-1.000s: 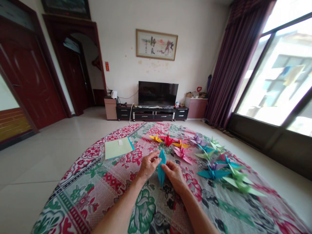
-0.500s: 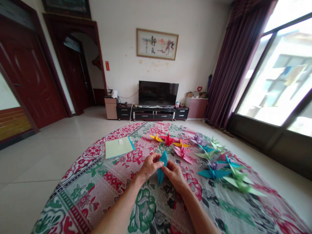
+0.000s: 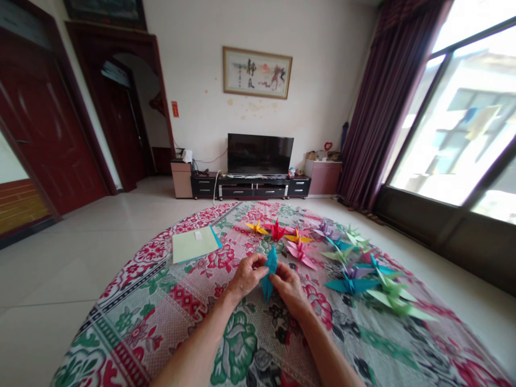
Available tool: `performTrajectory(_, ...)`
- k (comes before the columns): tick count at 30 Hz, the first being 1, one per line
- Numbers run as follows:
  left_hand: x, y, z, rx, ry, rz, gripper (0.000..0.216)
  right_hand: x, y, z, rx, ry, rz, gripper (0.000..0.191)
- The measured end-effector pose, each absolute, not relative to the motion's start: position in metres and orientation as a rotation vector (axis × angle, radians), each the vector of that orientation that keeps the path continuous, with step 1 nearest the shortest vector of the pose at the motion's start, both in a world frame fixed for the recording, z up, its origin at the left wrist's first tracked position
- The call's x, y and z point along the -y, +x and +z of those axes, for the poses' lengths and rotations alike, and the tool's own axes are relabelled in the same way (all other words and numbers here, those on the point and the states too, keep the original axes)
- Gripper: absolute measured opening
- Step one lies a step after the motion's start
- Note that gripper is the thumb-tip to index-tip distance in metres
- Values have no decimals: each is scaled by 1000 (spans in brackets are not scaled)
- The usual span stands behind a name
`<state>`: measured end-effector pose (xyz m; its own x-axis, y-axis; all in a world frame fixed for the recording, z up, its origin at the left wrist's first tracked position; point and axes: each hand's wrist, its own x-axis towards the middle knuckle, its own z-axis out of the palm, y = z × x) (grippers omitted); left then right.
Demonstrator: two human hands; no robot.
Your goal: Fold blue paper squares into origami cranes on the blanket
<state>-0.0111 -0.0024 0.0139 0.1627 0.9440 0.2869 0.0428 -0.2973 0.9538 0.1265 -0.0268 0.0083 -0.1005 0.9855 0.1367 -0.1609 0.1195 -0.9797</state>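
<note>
A partly folded blue origami paper (image 3: 269,285) is held upright over the table, pointed at its top and split into narrow points below. My left hand (image 3: 249,275) pinches its left side between thumb and fingers. On the opposite side, my right hand (image 3: 288,285) is closed on the paper too, its thumb near the middle. The fingertips behind the paper are partly hidden. Just beyond my hands sit a pink paper crane (image 3: 301,252), a red paper crane (image 3: 277,231) and a yellow paper crane (image 3: 257,228).
A stack of square paper (image 3: 195,245), pale green over blue, lies at the left with a small white piece on it. Several more folded cranes, among them a blue paper crane (image 3: 352,284) and a green paper crane (image 3: 397,298), cover the right of the flowered tablecloth (image 3: 161,322).
The lower points of the blue paper have risen slightly and the paper's outline between my fingers has shifted. Both hands keep their pinch. The whole view has moved a little.
</note>
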Motion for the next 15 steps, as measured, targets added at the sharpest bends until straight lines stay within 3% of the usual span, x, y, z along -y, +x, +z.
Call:
performTrajectory(6,2,-12,14,-944,1709,1288,13,26,127,9,1197,-963,1268,31)
performTrajectory(15,0,-11,9,-961,1873,1359,24,25,128,10,1130,-926,1328,47)
